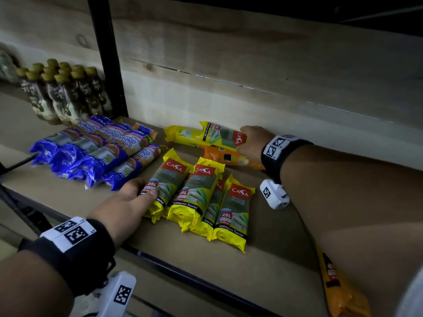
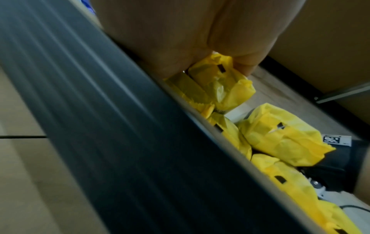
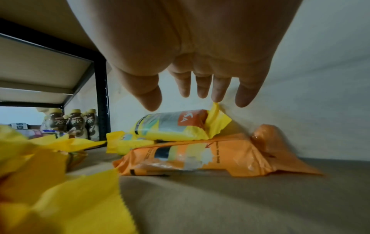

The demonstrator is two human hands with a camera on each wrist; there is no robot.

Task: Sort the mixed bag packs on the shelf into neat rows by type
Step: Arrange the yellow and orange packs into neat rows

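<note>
Bottles (image 1: 66,92) stand at the far left past the black post (image 1: 107,56), and blue packs (image 1: 96,149) already lie in a row beside them, so they need no touching. Next, the left hand (image 1: 128,202) rests on the leftmost yellow pack (image 1: 167,184) of the front row; the thumb lies on its face, but whether the other fingers curl round its edge I cannot tell. That hand would do well to steady this row, whose packs overlap, so nothing slides as another joins it.

Further right, at the back of the shelf (image 1: 286,225), a stray yellow pack (image 3: 172,125) lies on top of another yellow one and an orange pack (image 3: 210,155). The right hand (image 3: 192,88) hovers over it, fingers spread and straight, one fingertip just touching its crimped end. A good grip probably takes the pack round its firm middle, not by the thin crimp, and lifts straight up so the orange pack beneath stays put. It should then go down parallel with the front row.
</note>
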